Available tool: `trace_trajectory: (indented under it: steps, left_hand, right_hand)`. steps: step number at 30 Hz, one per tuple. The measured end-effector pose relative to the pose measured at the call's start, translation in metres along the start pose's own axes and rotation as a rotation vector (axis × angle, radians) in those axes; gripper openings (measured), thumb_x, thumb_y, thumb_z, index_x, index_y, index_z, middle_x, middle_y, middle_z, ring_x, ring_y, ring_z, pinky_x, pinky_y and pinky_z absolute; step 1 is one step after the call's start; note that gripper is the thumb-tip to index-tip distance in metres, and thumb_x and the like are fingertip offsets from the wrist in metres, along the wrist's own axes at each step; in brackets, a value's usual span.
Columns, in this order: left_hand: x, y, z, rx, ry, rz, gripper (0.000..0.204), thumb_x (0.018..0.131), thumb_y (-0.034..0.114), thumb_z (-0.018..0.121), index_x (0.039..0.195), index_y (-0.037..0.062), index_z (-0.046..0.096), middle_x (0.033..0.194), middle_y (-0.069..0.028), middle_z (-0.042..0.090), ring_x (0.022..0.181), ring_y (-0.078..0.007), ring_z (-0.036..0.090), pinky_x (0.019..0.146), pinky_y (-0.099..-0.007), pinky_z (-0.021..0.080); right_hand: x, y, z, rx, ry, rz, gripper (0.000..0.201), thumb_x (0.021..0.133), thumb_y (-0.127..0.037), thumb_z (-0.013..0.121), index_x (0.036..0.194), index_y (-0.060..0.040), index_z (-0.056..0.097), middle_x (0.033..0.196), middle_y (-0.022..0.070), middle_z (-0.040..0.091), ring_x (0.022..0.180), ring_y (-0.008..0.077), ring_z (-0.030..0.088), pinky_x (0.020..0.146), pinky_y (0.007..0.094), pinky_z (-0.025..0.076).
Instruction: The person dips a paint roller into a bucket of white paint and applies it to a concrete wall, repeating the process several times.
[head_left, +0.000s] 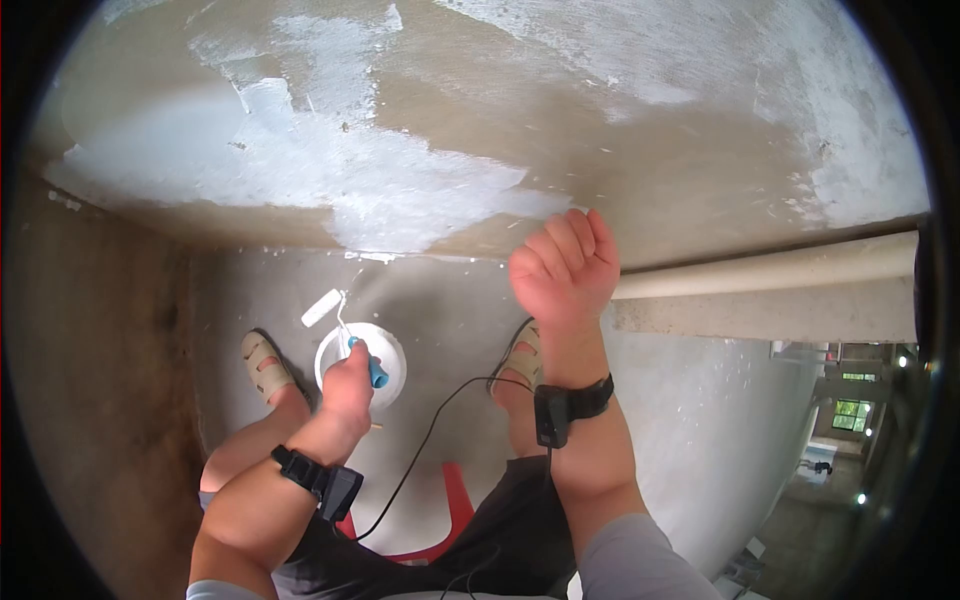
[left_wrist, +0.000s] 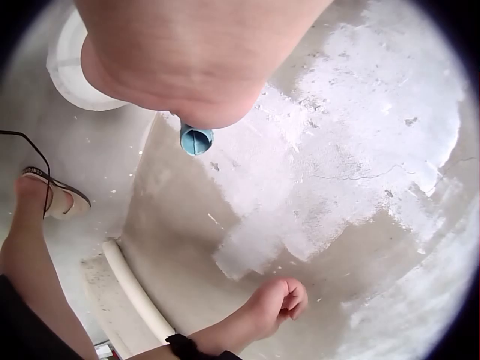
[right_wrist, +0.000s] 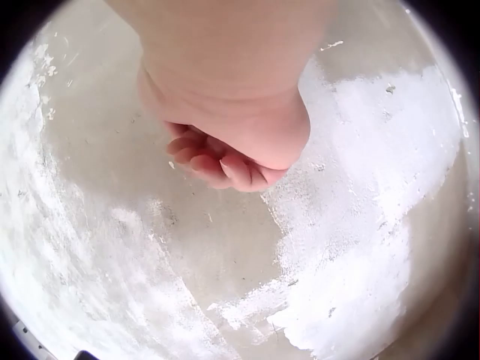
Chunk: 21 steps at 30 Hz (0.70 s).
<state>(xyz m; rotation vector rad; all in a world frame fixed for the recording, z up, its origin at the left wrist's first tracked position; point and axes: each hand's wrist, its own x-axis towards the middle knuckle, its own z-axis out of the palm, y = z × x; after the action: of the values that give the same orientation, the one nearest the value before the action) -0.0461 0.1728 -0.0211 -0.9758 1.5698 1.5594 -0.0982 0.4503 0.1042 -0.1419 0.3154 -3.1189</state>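
Observation:
In the head view the left hand (head_left: 348, 388) grips the blue handle (head_left: 378, 372) of a paint roller, whose white roller head (head_left: 321, 308) lies beyond the rim of a white bucket (head_left: 396, 352). The handle's blue end (left_wrist: 196, 141) pokes out below the left hand (left_wrist: 176, 67) in the left wrist view. Raised in front of the patchy white wall (head_left: 400, 190), the right hand (head_left: 566, 265) has its fingers curled in with nothing in them. Those curled fingers of the right hand (right_wrist: 225, 142) also show in the right wrist view; whether they touch the wall, I cannot tell.
A red plastic stool (head_left: 458, 505) is between the person's legs. A pale pipe (head_left: 770, 269) runs along a ledge at the right. A black cable (head_left: 425, 440) loops across the grey floor. Sandalled feet stand either side of the bucket. Farther right, a lit space with windows (head_left: 850, 415) shows.

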Motion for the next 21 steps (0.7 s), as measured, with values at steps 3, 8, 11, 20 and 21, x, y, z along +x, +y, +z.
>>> trace_trajectory:
  steps: [3,8,11,20,21]
  left_hand:
    - [-0.003,0.003,0.003,0.02,0.001,-0.036,0.041,0.097,0.045,0.055,0.107,0.0064,0.063,0.096,-0.0028,0.064,0.08,-0.0126,0.055,0.066,-0.0316,0.04]
    - [-0.009,0.01,0.012,0.018,0.045,-0.054,0.046,0.098,0.047,0.054,0.092,0.004,0.068,0.08,-0.0036,0.061,0.067,-0.0139,0.049,0.061,-0.0297,0.038]
    - [-0.004,0.009,0.013,0.016,0.03,-0.064,0.046,0.098,0.048,0.054,0.092,0.0043,0.068,0.079,-0.0034,0.06,0.067,-0.0141,0.049,0.06,-0.0297,0.038]
    - [0.009,0.018,0.015,0.106,0.014,-0.054,0.048,0.097,0.05,0.054,0.091,0.0044,0.069,0.081,-0.0032,0.061,0.071,-0.0143,0.053,0.064,-0.0304,0.04]
    - [0.012,0.018,0.014,0.104,0.003,-0.046,0.049,0.097,0.05,0.054,0.091,0.0042,0.069,0.081,-0.0032,0.061,0.071,-0.0141,0.053,0.064,-0.0304,0.04]
  right_hand:
    - [0.001,-0.015,0.0,-0.029,0.149,-0.148,0.036,0.102,-0.029,0.039,0.07,-0.015,0.045,0.066,-0.0025,0.045,0.065,0.0154,0.041,0.054,0.0284,0.032]
    - [0.009,-0.05,0.023,-0.181,0.286,-0.407,0.035,0.1,-0.031,0.042,0.07,-0.0146,0.046,0.067,-0.0015,0.046,0.073,0.0185,0.043,0.052,0.0285,0.032]
    - [0.011,-0.073,0.036,-0.333,0.31,-0.554,0.04,0.1,-0.033,0.041,0.065,-0.0149,0.046,0.062,-0.002,0.045,0.071,0.0184,0.041,0.05,0.029,0.031]
    - [0.03,-0.098,0.038,-0.735,-0.144,-0.521,0.053,0.1,-0.032,0.025,0.06,-0.0072,0.049,0.062,0.0119,0.055,0.068,0.0287,0.047,0.064,0.0395,0.038]
    - [0.035,-0.094,0.039,-0.82,-0.067,-0.56,0.053,0.1,-0.034,0.027,0.058,-0.0089,0.045,0.057,0.0093,0.05,0.065,0.026,0.044,0.06,0.037,0.035]
